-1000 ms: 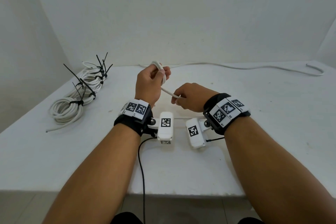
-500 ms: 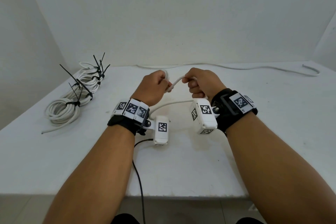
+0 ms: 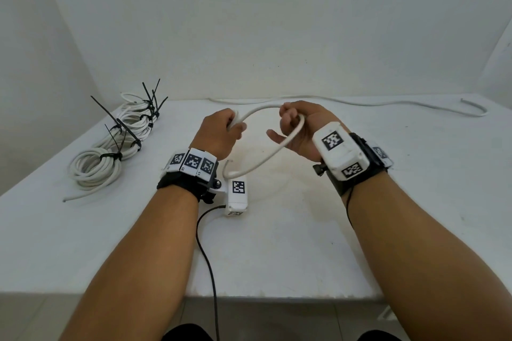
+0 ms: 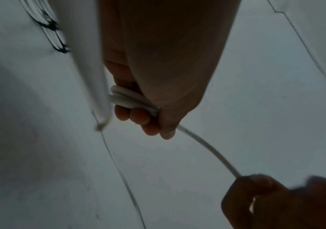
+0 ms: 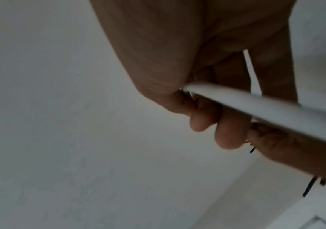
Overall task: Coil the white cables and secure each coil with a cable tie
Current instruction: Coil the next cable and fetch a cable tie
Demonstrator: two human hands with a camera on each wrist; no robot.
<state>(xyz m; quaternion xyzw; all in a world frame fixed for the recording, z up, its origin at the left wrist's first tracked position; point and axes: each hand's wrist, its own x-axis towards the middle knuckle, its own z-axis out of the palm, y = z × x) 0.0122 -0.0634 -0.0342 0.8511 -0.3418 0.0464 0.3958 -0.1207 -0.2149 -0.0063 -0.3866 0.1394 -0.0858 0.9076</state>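
The white cable [image 3: 260, 115] arches at frame centre between both fists, its loose tail running along the far table edge toward the upper right. The left hand [image 3: 220, 133] clamps a few small loops; the right hand [image 3: 300, 130] curls round the feeding strand. If either grip slackens, the springy loops would likely pop open. Tied coils [image 3: 110, 152] lie at left.
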